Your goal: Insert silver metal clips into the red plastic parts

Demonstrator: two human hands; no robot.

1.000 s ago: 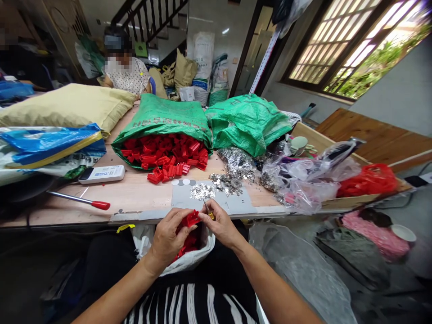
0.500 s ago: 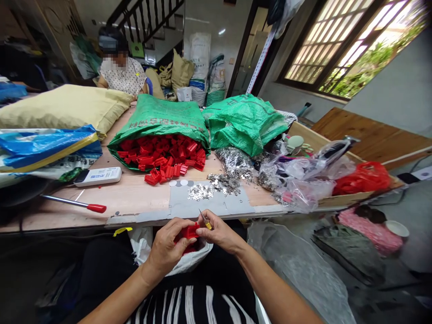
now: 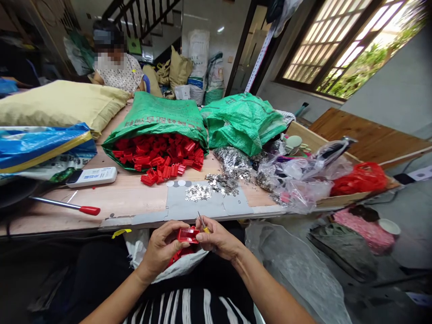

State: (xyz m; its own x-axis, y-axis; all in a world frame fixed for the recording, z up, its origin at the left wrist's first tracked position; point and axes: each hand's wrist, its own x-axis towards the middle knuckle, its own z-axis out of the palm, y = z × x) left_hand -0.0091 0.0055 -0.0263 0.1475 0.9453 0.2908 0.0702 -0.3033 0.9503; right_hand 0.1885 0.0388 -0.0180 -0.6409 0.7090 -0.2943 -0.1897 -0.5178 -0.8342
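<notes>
Between the thumb and fingers of my left hand [image 3: 164, 245] is a red plastic part [image 3: 187, 235], a small channel-shaped piece. My right hand [image 3: 216, 237] grips a small screwdriver [image 3: 205, 227] by its yellow handle, thin metal shaft pointing up. The fingertips of that hand also meet the right end of the red part. Below both hands a white sack [image 3: 189, 264] in my lap holds more red parts [image 3: 177, 255]. On the table edge ahead lies a grey mat [image 3: 189, 209] with small silver metal pieces [image 3: 198, 192] in a loose pile.
A green sack [image 3: 162, 110] spills red parts onto the table. Right of it are another green sack [image 3: 243, 119], bagged metal pieces [image 3: 232, 159] and a wooden tray [image 3: 337, 202] of plastic bags. At left lies a red-tipped lever [image 3: 89, 210]. A person [image 3: 118, 72] sits across the table.
The red part has been raised and turned so its open channel shows more. My right hand stays close against it, screwdriver still held. The view has shifted slightly.
</notes>
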